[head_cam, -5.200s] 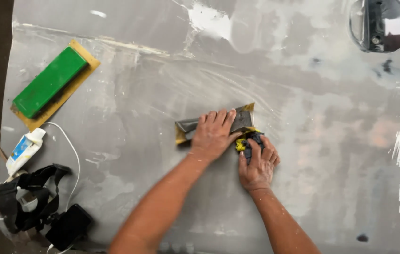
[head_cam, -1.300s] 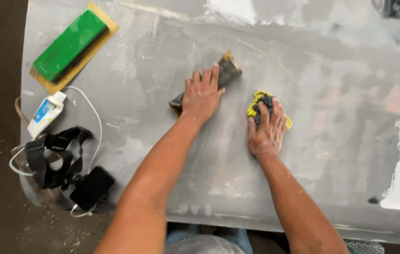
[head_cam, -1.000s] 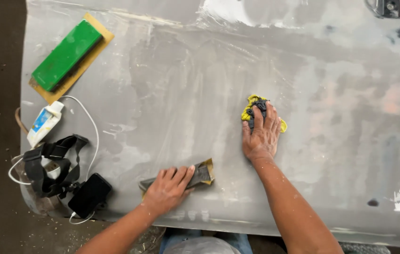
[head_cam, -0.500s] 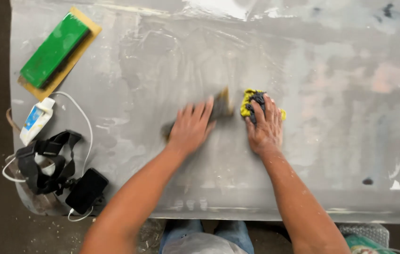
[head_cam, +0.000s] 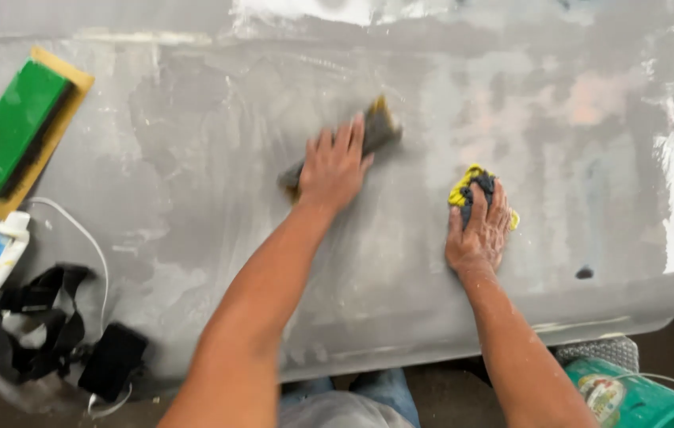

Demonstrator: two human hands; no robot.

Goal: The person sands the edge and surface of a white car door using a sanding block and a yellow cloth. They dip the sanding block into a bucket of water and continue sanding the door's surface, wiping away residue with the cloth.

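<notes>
Down at the near edge, a green bucket (head_cam: 638,396) shows at the lower right, and the person's jeans (head_cam: 353,392) sit below the rim of the grey primed panel (head_cam: 400,317). At the lower left lies a tangle of black straps (head_cam: 36,325) with a white cable (head_cam: 87,246), and just above it a small white tube (head_cam: 1,254). Further in, the right hand (head_cam: 478,230) rests flat on the panel, palm down, its fingers spread over a crumpled yellow and dark rag (head_cam: 471,189) that it pins to the surface rather than clenching. To its left and a little farther off, the left hand (head_cam: 335,165) presses flat with fingers extended on a dark sanding block (head_cam: 372,133), which lies tilted on the panel and sticks out past the fingertips; the block is blurred. Far left, a green sanding block (head_cam: 8,127) rests on a yellow sheet (head_cam: 63,67), well apart from both hands. White patches (head_cam: 329,9) mark the far edge.
</notes>
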